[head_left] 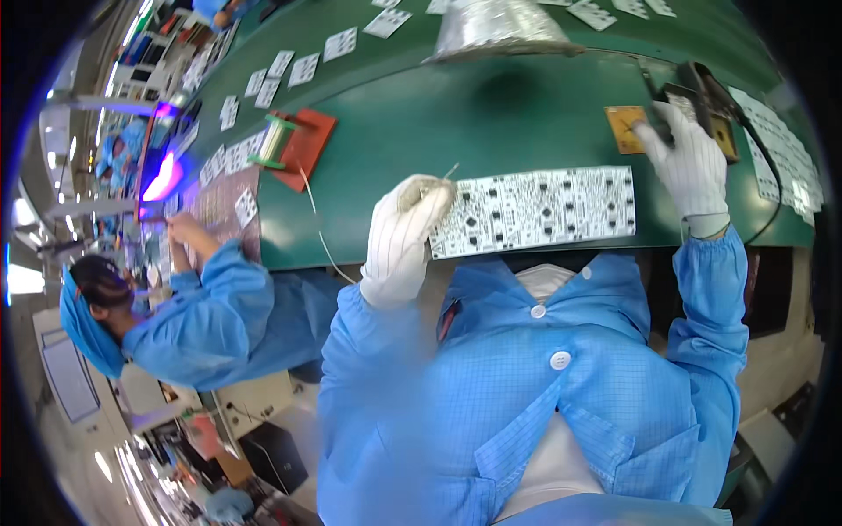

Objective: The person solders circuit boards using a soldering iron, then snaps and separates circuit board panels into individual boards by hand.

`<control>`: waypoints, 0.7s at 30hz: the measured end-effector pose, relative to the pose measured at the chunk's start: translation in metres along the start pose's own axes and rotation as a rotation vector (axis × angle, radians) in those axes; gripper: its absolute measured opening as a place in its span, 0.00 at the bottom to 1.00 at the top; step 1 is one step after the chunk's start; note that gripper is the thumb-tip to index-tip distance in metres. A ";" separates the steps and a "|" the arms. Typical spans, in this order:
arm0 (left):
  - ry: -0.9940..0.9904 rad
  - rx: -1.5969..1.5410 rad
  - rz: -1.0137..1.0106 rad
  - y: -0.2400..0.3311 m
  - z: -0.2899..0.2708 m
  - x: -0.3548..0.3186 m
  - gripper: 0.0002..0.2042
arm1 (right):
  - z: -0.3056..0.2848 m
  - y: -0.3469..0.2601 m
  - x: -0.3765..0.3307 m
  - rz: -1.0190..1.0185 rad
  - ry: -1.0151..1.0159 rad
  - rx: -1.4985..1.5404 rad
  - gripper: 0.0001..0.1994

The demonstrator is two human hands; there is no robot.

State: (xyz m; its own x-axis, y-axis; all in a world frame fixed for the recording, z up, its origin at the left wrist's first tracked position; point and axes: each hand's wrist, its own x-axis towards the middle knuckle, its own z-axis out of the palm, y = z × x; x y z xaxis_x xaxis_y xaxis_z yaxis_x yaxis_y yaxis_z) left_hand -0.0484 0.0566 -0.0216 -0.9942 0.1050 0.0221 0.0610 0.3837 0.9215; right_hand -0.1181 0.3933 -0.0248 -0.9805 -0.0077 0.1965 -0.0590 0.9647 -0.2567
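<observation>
A long white circuit board panel [544, 209] with small black parts lies on the green bench [456, 123] in front of me. My left hand [405, 232], in a white glove, rests at the panel's left end and pinches a thin solder wire [451, 170] that trails off to the left. My right hand [688, 158], also gloved, is up at the right by a yellow sponge pad [624, 125], gripping the dark handle of a soldering iron [667, 105].
A solder spool [274, 140] sits on a red holder [307, 145] at the left. Small white boards [303, 68] lie in rows along the far bench. A silver foil-covered hood [495, 31] stands ahead. A co-worker in blue [189, 316] works at my left.
</observation>
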 end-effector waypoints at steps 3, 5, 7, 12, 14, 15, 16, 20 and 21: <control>0.119 0.393 0.413 -0.007 -0.012 -0.001 0.11 | 0.024 -0.014 0.003 0.013 -0.067 -0.323 0.24; 0.189 0.330 0.317 0.006 -0.010 -0.008 0.10 | 0.037 -0.022 0.000 -0.034 -0.057 -0.434 0.23; 0.221 0.152 0.171 0.010 -0.011 -0.008 0.08 | 0.041 -0.019 0.003 0.000 -0.066 -0.395 0.22; 0.307 0.630 0.576 -0.010 -0.015 -0.005 0.08 | 0.035 -0.026 0.009 0.059 -0.155 -0.379 0.14; 0.279 0.442 0.403 -0.005 -0.014 -0.011 0.08 | 0.042 -0.019 0.011 0.021 -0.114 -0.386 0.11; 0.276 0.433 0.406 -0.006 -0.014 -0.012 0.08 | 0.043 -0.015 0.011 0.006 -0.050 -0.373 0.09; 0.310 0.553 0.504 -0.010 -0.014 -0.012 0.08 | 0.041 -0.007 0.013 0.010 -0.050 -0.381 0.09; 0.373 0.540 0.499 -0.003 -0.006 -0.013 0.06 | 0.031 0.015 0.018 0.064 -0.035 -0.370 0.10; 0.377 0.441 0.391 0.000 -0.005 -0.014 0.06 | 0.028 0.017 0.015 0.072 0.004 -0.296 0.10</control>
State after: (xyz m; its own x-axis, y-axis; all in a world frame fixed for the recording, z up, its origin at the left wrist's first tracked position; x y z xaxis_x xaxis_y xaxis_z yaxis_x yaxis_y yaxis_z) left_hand -0.0354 0.0506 -0.0199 -0.8502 0.0164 0.5262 0.3713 0.7273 0.5772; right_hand -0.1391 0.4020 -0.0528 -0.9793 0.0645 0.1917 0.0690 0.9975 0.0168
